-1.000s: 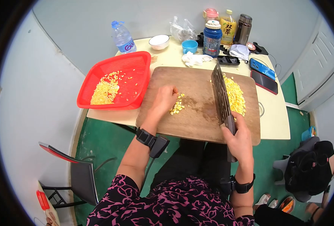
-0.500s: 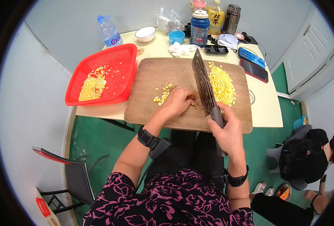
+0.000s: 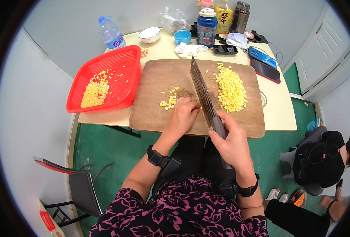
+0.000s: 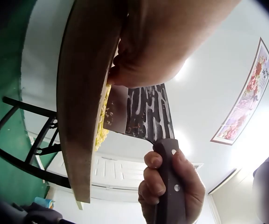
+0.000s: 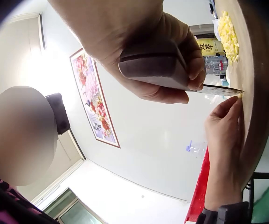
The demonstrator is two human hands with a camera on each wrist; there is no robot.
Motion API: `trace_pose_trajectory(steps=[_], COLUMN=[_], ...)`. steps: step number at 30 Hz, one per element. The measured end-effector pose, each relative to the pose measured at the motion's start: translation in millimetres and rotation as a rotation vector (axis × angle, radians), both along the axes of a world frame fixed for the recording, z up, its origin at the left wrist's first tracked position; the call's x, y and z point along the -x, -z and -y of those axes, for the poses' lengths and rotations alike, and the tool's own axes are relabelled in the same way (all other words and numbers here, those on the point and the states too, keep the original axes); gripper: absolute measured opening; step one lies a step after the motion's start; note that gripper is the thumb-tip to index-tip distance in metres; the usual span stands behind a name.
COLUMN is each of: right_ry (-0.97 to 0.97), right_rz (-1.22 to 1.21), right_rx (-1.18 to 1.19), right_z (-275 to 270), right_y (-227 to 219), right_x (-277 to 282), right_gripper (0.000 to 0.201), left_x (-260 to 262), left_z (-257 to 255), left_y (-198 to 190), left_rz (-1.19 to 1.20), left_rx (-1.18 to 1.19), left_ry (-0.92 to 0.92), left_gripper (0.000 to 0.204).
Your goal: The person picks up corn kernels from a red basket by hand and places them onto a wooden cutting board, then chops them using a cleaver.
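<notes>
My right hand [image 3: 233, 143] grips the dark handle of a cleaver [image 3: 203, 91], whose blade stands on edge over the wooden board [image 3: 163, 75]. In the right wrist view the cleaver's blade [image 5: 220, 90] meets the board beside my left fingertips. My left hand [image 3: 183, 115] rests on the board left of the blade, fingers bent and pinching a small yellow kernel at the blade. A few loose kernels [image 3: 169, 102] lie left of that hand. A larger pile of chopped yellow kernels [image 3: 231, 89] lies right of the cleaver.
A red basket [image 3: 121, 85] holding yellow bits stands left of the board. Behind it are a water bottle [image 3: 112, 34], a white bowl [image 3: 149, 35], a blue cup [image 3: 182, 37], a blue jar [image 3: 207, 29] and a tissue [image 3: 190, 49]. Two phones [image 3: 265, 71] lie at the right.
My left hand has moved right, from the loose kernels to the blade. The cleaver has moved left, away from the pile, and leans more. The head view has shifted.
</notes>
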State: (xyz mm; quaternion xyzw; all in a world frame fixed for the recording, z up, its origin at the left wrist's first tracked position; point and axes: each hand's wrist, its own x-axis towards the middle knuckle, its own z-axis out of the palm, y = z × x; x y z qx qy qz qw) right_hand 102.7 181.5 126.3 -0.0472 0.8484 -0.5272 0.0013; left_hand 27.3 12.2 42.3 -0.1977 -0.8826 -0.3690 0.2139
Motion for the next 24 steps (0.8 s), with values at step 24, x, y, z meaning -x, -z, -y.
trace_pose_trajectory(steps=[24], right_ry=[-0.067], right_rz=[-0.023], right_rx=[-0.176], right_z=[6.6], right_y=[-8.3], right_x=[0.2], right_gripper=[0.047], left_x=[1.4], left_z=[0.3], left_y=[8.2], left_rz=[-0.040], left_rx=[0.057], left_ry=[0.004], left_gripper=[0.013])
